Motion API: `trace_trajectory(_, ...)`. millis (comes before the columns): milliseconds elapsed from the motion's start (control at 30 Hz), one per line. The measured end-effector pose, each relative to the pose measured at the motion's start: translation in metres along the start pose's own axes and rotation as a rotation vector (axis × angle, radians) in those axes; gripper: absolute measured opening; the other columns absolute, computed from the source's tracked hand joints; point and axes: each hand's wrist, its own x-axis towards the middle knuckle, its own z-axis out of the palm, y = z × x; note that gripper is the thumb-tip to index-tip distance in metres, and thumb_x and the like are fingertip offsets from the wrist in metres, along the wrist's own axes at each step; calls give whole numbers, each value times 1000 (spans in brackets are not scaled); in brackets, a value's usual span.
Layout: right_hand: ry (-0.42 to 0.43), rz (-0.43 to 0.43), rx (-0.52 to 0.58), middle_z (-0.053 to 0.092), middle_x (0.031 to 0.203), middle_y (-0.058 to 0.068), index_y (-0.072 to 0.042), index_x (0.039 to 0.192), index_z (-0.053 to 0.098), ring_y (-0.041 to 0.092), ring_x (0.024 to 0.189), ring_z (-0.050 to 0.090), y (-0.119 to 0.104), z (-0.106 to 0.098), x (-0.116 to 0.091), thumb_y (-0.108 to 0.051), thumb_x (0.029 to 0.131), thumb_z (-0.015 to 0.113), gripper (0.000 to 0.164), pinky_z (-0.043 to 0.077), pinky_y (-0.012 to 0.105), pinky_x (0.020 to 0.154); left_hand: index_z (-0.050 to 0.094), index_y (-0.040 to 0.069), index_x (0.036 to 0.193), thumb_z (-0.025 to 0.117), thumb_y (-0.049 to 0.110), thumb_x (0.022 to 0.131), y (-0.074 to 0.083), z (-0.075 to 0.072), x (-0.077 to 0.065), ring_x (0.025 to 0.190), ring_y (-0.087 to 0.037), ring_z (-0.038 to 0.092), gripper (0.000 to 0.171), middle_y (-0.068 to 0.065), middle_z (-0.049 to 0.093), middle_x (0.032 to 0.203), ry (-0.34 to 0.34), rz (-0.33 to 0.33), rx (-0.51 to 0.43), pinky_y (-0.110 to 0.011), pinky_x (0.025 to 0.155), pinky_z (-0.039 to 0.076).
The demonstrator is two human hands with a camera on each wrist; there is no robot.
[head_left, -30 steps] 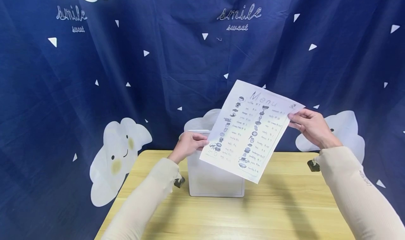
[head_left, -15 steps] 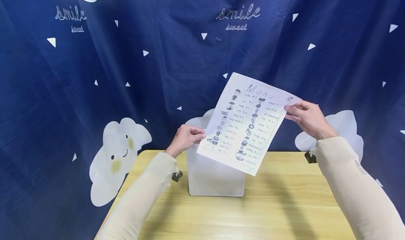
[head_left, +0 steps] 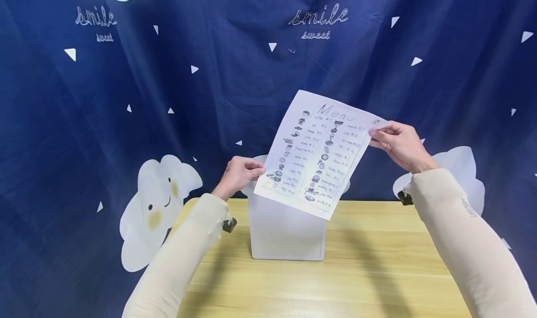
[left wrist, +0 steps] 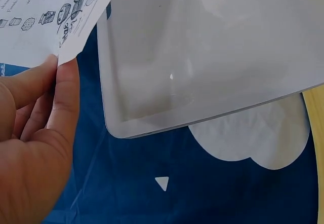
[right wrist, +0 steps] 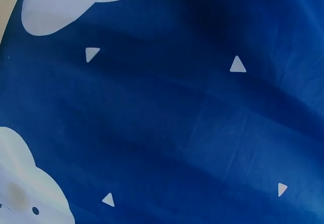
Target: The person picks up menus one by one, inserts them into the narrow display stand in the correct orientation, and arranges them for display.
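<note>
You're at the holding-up step: menu [head_left: 312, 155] tilted in front of the board [head_left: 287, 238], above the counter [head_left: 419, 248]. Left grip [head_left: 236, 176] pinches its lower-left edge, right grip [head_left: 400, 144] near its top-right corner. Next move likely needs even tension; thin, creasable paper. Board's glossy, round-cornered.

My head cam: forward and down across table [head_left: 293, 290] | my left-wrist cam: close in, past left hand [left wrist: 38, 117] | my right-wrist cam: faces curtain [right wrist: 162, 107] | head/left-wrist overlap: left hand, menu sheet [head_left: 320, 155], white board [head_left: 287, 236]
</note>
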Motion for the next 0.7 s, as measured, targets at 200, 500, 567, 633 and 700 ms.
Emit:
trace_trajectory(200,-7,-8,1,75,100,10,1,99,76,18,92,72,-7,7,10,13,92,60,21,57,28,81,77,3,104,76,12,89,3,-4,3,83,-18,73,17,-11,75,101,29,-12,5,-33,80,57)
trace_trajectory(500,-34,-28,21,75,101,11,1,100,76,18,92,73,-16,15,20,12,92,60,21,57,29,81,77,2,100,76,10,89,8,-14,7,84,-24,74,14,-13,75,97,81,29,10,-36,81,57)
trace_trajectory(567,-31,-31,5,76,101,10,1,101,76,18,92,73,-18,17,21,12,92,61,21,57,28,81,76,1,101,76,9,89,9,-15,9,85,-25,74,14,-14,75,97,90,44,9,-35,80,58)
trace_trajectory(633,-29,-42,-9,76,101,10,1,101,76,18,92,73,-21,19,22,11,92,62,20,56,28,81,76,1,101,76,8,89,11,-17,10,86,-26,74,14,-15,75,98,101,63,11,-35,80,58)
trace_trajectory(700,-29,-56,-23,76,101,9,1,102,76,18,93,73,-23,21,23,10,91,63,19,56,28,81,76,0,101,75,8,90,12,-19,12,85,-27,74,14,-15,75,99,121,83,11,-35,79,58)
